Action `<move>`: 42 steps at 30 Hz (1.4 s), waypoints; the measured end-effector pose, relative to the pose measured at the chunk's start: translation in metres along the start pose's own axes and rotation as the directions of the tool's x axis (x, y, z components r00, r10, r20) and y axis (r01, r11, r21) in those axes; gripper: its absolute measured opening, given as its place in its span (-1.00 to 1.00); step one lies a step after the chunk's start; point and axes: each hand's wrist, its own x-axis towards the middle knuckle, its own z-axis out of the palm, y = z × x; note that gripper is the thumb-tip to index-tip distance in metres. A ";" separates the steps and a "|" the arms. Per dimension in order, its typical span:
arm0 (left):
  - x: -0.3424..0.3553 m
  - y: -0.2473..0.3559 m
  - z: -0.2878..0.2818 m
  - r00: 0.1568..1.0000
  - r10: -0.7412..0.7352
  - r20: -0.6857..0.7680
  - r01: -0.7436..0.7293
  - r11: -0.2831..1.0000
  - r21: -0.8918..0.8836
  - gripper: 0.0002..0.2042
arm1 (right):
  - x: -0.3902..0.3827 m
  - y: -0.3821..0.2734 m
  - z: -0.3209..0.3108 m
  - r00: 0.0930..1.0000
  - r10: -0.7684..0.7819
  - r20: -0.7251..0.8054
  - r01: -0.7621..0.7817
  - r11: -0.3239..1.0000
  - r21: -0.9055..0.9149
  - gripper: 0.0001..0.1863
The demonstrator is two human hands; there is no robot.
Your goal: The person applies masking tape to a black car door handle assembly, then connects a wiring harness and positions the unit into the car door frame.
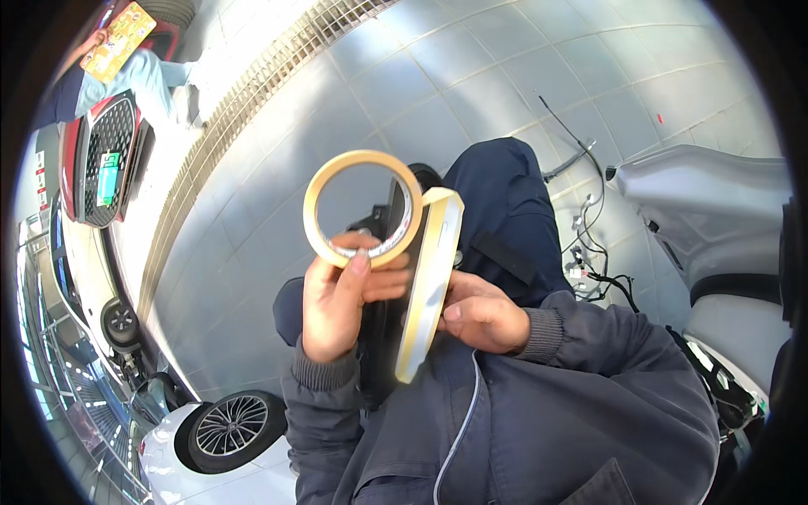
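My left hand (335,307) grips a roll of cream masking tape (310,209) by its lower rim, thumb in front and fingers round the edge. The roll is raised, with its open centre facing me. In my right hand (488,318) is a long, narrow piece with a shiny silvery face and cream tape-like edges (432,282). It stands nearly upright, tilted, just right of the roll. My right fingers are closed on its right side, the fingertips partly hidden behind it. What the piece is, I cannot make out.
Black cables with connectors (593,252) lie on the tiled floor (404,93) to the right, beside a grey plastic panel (699,215). A car wheel (231,429) is at lower left. Past the floor grate (252,80), a person (139,84) holds a yellow patterned board (118,42) by a red car (109,160).
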 end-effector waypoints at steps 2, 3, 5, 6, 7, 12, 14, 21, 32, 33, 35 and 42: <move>-0.012 -0.003 0.005 0.998 0.056 -0.026 -0.052 0.993 0.109 -0.69 | 0.002 0.004 -0.002 0.996 0.076 -0.042 -0.076 0.997 -0.014 -0.27; -0.018 0.000 0.020 0.995 0.069 -0.072 -0.063 0.995 0.074 -0.72 | -0.007 0.003 0.005 0.999 0.017 -0.040 -0.015 0.998 0.063 -0.41; -0.018 -0.004 0.023 0.978 0.206 -0.012 -0.203 0.970 0.132 -0.77 | -0.003 0.000 -0.001 1.000 -0.008 -0.022 0.009 0.999 0.041 -0.41; -0.019 -0.005 0.023 0.970 0.239 0.035 -0.241 0.968 0.065 -0.78 | -0.004 -0.002 -0.003 1.000 -0.019 -0.010 0.019 1.000 0.024 -0.41; -0.017 -0.006 0.022 0.935 0.351 0.054 -0.352 0.896 0.271 -0.77 | -0.007 -0.002 -0.004 1.000 -0.029 -0.003 0.029 0.999 0.015 -0.41; -0.037 0.000 0.031 0.899 0.422 0.113 -0.437 0.857 0.275 -0.70 | -0.007 0.005 -0.012 0.999 0.032 -0.026 -0.029 0.992 0.123 -0.20; -0.038 0.003 0.027 0.851 0.467 0.239 -0.516 0.827 0.222 -0.71 | -0.009 0.008 -0.017 1.000 0.026 -0.012 -0.024 0.988 0.152 -0.19; -0.065 0.001 0.040 0.812 0.454 0.366 -0.548 0.809 0.213 -0.78 | 0.004 0.007 -0.032 0.996 -0.011 0.088 -0.006 0.983 0.184 -0.37; -0.081 -0.024 0.038 0.808 0.433 0.400 -0.517 0.847 0.128 -0.65 | 0.010 0.001 -0.019 0.998 -0.062 -0.007 0.062 0.982 0.181 -0.47; -0.083 -0.025 0.037 0.816 0.427 0.389 -0.507 0.852 0.129 -0.65 | 0.010 0.001 -0.020 0.998 -0.065 -0.010 0.066 0.980 0.189 -0.47; -0.087 -0.026 0.035 0.832 0.417 0.367 -0.490 0.862 0.132 -0.65 | 0.010 -0.002 -0.021 0.999 -0.045 -0.005 0.045 0.985 0.169 -0.48; -0.111 -0.029 0.024 0.926 0.253 0.280 -0.290 0.952 0.097 -0.71 | 0.012 -0.011 -0.023 0.999 -0.026 -0.040 0.031 0.991 0.133 -0.50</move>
